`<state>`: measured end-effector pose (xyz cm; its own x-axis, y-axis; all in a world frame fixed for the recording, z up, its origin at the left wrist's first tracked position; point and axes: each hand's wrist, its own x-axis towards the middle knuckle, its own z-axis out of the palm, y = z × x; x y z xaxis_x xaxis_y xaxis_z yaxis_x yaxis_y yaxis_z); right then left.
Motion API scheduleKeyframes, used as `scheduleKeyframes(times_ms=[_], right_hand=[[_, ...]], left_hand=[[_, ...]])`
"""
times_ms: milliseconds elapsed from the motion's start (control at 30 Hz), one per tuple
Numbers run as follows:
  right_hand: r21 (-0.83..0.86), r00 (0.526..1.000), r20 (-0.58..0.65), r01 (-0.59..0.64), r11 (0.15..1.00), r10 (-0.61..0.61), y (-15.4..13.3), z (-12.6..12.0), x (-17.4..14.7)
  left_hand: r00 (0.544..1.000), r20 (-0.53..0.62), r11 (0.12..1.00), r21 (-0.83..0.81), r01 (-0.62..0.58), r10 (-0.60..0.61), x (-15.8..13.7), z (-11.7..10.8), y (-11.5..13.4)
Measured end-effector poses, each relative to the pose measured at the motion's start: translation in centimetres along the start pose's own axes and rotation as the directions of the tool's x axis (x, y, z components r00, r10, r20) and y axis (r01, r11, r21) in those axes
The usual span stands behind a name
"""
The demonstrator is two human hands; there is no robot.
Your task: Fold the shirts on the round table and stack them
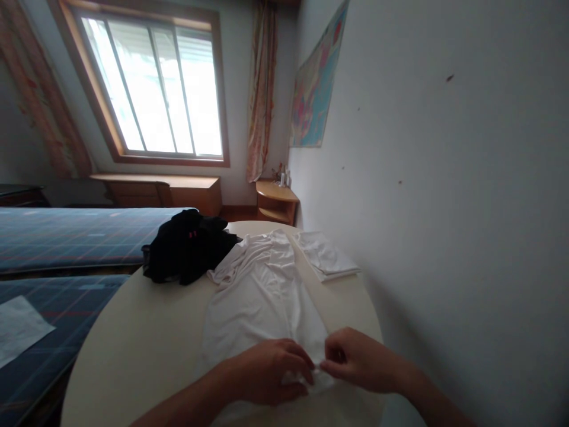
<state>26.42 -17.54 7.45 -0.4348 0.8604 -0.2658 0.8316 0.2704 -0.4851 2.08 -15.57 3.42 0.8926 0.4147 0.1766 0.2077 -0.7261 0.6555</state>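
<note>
the right hand [355, 359] is pinching the white shirt [258, 308] between thumb and forefinger near its lower end. just left of those fingertips, the left hand [275, 370] is curling its fingers over the same cloth, its thumb standing apart; whether it is gripping or only pressing is remaining unclear. the shirt is lying under the fingers of both hands and stretching away from them over the round table [146, 332].

beyond the fingers and to their right, a folded white garment [324, 255] is resting near the table's edge. beyond them and to their left, a black cloth bundle [186, 249] is lying beside the shirt's far end. well left of the fingers, 2 blue plaid mattresses [80, 237] are lying, the nearer carrying a white sheet [22, 326].

farther ahead of the fingers, a corner shelf [276, 191] is bearing small items [282, 177] on its top, too small to name, its compartment facing outward. ahead and left, a wooden desk [191, 184] is standing below the window [151, 89]. ahead and right, a map [317, 89] is hanging on the wall.
</note>
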Motion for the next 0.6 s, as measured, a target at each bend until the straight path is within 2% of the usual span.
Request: scheduleKeyframes(times_ms=[67,133,200,300,367,433,500,533,600], right_hand=[[-0.008,0.987,-0.147,0.068,0.998,-0.068,0.1,0.1,1.1],[-0.027,0.973,-0.206,0.103,0.994,-0.106,0.2,0.2,2.0],[-0.026,0.983,-0.161,0.090,0.996,-0.093,0.4,0.2,2.4],[-0.027,0.999,0.003,0.032,0.999,-0.032,0.3,-0.1,2.5],[-0.090,0.998,0.069,0.011,0.996,-0.004,0.0,-0.3,2.8],[-0.152,1.000,-0.009,0.006,0.988,-0.008,-0.2,-0.3,3.6],[-0.166,0.983,-0.167,0.045,0.985,-0.073,0.0,0.0,4.8],[-0.163,0.967,-0.227,0.076,0.984,-0.112,0.2,0.2,5.5],[-0.167,0.947,-0.272,0.130,0.977,-0.172,0.7,0.7,6.6]], left_hand=[[0.997,-0.032,0.992,0.098,0.080,-0.077,-0.3,-0.2,-0.5],[0.989,-0.028,0.974,0.172,0.148,-0.145,-0.8,-0.4,-0.9],[0.986,0.034,0.976,0.153,0.153,-0.160,-1.4,-0.8,-0.9],[0.990,0.131,0.999,0.006,0.050,-0.051,-1.9,-1.7,-0.1],[0.991,0.133,0.998,-0.065,0.008,0.001,-1.9,-2.2,0.4],[0.995,0.095,0.999,-0.034,0.026,-0.023,-1.9,-2.2,0.5],[0.995,0.074,0.996,0.062,0.067,-0.072,-1.9,-1.8,0.0],[0.993,0.086,0.992,0.102,0.078,-0.087,-1.9,-1.4,-0.4],[0.985,0.140,0.987,0.140,0.078,-0.098,-2.0,-0.6,-1.2]])
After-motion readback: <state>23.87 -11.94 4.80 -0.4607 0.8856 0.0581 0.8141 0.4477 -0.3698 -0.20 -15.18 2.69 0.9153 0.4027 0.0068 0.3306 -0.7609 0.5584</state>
